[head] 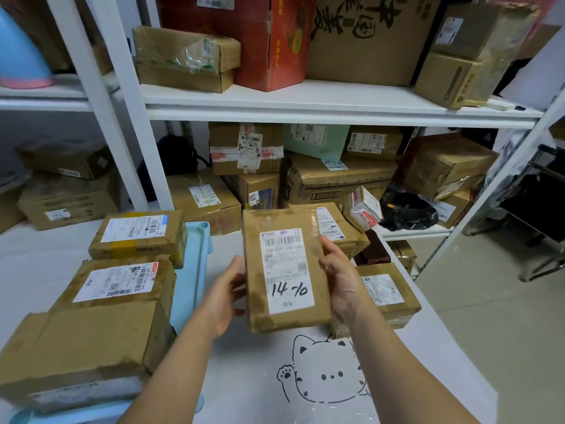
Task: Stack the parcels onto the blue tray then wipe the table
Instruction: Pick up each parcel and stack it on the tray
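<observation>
Parcel (284, 270) held above the bench (305, 399), my left hand (227, 296) and right hand (341, 278) gripping its sides. Beside it, stacked parcels (116, 289) cover the blue tray (191, 270).

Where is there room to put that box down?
The blue tray shows only a narrow bare strip, between the three parcels on it and the held parcel. The table is bare around the cat drawing. Crowded: the tray's left side, and the table's right edge, where two more parcels lie.
</observation>
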Demonstrator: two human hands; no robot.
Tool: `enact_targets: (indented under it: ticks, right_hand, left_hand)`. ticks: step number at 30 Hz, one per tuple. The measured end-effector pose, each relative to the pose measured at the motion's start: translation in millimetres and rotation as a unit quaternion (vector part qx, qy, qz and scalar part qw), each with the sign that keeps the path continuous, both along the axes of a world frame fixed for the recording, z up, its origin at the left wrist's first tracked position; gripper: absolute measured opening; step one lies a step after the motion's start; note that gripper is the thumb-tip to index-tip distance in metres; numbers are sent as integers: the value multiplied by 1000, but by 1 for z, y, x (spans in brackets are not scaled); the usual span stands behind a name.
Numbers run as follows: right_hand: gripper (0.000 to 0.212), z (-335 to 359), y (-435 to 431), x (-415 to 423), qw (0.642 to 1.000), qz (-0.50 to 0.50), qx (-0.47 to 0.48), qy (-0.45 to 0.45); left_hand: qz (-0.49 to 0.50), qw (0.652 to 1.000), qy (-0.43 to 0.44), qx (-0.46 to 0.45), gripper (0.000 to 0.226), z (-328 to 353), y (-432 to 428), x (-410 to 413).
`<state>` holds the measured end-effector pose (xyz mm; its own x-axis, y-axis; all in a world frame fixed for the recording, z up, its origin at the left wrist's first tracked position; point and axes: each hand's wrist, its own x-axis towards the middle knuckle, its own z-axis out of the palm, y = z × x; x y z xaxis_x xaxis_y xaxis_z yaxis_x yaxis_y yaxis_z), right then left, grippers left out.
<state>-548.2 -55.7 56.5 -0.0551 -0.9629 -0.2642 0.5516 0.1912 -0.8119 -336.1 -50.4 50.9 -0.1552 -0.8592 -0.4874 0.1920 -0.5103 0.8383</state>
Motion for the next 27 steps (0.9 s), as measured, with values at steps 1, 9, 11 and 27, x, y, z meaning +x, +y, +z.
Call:
enact_targets:
  ticks: [1,9,11,27]
  right_hand:
    - [54,-1,-1,0,1000,-2,3,16]
    - [48,8,-3,7,998,-7,12,64]
    - [34,6,-6,9,995,2,30,91]
    - [83,-5,-19,7,973,164,124,104]
  left_hand:
    - [4,1000,1,-4,74,0,-1,-1]
    - [0,998,-7,-59,102,-3,-11,-1]
    - [28,999,-3,-42,102,-6,-12,0]
    - [222,952,202,54,62,7,-32,-42]
